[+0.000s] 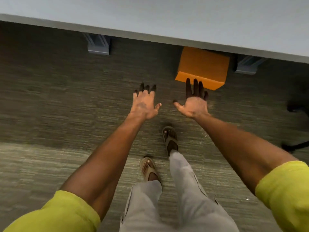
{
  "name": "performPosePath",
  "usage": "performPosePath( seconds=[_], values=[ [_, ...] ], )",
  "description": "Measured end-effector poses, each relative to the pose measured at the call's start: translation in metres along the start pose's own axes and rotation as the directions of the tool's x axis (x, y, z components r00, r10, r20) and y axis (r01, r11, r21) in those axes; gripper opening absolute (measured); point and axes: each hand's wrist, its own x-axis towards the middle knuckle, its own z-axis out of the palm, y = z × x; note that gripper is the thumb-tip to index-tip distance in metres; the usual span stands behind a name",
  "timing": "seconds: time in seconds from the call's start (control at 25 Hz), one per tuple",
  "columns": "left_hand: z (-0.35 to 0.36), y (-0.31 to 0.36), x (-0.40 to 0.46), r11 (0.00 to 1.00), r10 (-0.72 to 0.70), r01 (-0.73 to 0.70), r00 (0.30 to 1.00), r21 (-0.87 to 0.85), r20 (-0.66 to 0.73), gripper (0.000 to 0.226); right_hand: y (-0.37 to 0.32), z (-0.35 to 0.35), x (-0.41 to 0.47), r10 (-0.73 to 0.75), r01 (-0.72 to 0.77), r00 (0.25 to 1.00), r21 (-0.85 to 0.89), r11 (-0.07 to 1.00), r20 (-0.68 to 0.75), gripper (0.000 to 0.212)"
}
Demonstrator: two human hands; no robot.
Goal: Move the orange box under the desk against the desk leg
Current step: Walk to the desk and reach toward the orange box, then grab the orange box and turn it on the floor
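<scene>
Two desk legs are seen under the near edge of the desk [167, 19]: the left desk leg [98, 46] stands alone, well apart from everything, and the right desk leg [247, 65] stands just beside the orange box [203, 67], with a narrow dark gap between them. From left to right, the left hand [144, 102] is held above the carpet [50, 97] with the fingers spread and nothing in it, and the right hand [194, 101] is also spread wide and empty, its fingertips [195, 82] seen over the near face of the box — whether they touch it cannot be told.

The box lies on the carpet, partly under the desk edge. It is judged to be stiff cardboard with smooth, plain faces and no handle; its weight cannot be read. A flat push on the left face, low down, is probably best, since the carpet may drag and tip it.

At the right edge of the carpet a dark chair base [296, 124] is seen — near, but not between box and leg.
</scene>
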Motion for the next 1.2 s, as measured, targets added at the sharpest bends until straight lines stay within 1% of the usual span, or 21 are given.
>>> performPosePath(
  seconds=[0.12,0.24,0.32,0.44,0.52,0.6,0.72,0.8,0.88,1.04,1.2],
  values=[
    [0.029,-0.016,0.054,0.999,0.034,-0.034,0.999,-0.028,0.016,0.084,0.005,0.035,0.060,-0.026,0.026,1.000,0.013,1.000,-0.002,0.109],
    [0.060,-0.027,0.112,0.995,0.072,-0.076,0.995,-0.068,-0.069,0.083,0.013,0.071,0.112,-0.059,0.059,0.997,0.010,0.998,-0.044,0.108],
    [0.078,-0.029,0.150,0.991,0.097,-0.105,0.990,-0.077,-0.106,0.082,0.020,0.096,0.147,-0.060,0.059,0.997,-0.007,0.998,-0.045,0.109],
    [0.115,-0.027,0.206,0.994,0.100,-0.103,0.987,-0.024,-0.127,0.082,0.034,0.139,0.202,-0.044,0.042,0.998,-0.032,0.999,-0.042,0.112],
    [0.143,-0.029,0.246,0.996,0.089,-0.091,0.989,-0.016,-0.122,0.082,0.040,0.170,0.242,-0.036,0.033,0.998,-0.050,0.998,-0.060,0.113],
    [0.175,-0.029,0.285,0.995,0.102,-0.100,0.983,0.017,-0.152,0.082,0.053,0.201,0.280,-0.046,0.040,0.994,-0.059,0.997,-0.103,0.113],
    [0.222,-0.031,0.339,0.992,0.122,-0.113,0.971,0.053,-0.207,0.083,0.073,0.242,0.331,-0.160,0.139,0.971,-0.125,0.982,-0.180,0.111],
    [0.256,-0.032,0.369,0.989,0.144,-0.129,0.958,0.076,-0.246,0.085,0.093,0.270,0.364,-0.223,0.184,0.959,-0.219,0.958,-0.173,0.109],
    [0.286,-0.035,0.394,0.982,0.178,-0.155,0.947,0.105,-0.267,0.084,0.112,0.294,0.396,-0.211,0.172,0.969,-0.258,0.951,-0.130,0.107],
    [0.325,-0.046,0.425,0.970,0.229,-0.195,0.933,0.145,-0.277,0.082,0.128,0.329,0.436,-0.122,0.091,0.985,-0.234,0.968,-0.122,0.097],
    [0.351,-0.052,0.438,0.966,0.254,-0.226,0.917,0.126,-0.308,0.080,0.136,0.343,0.463,-0.105,0.040,0.974,-0.302,0.952,-0.201,0.090]
  ],
)
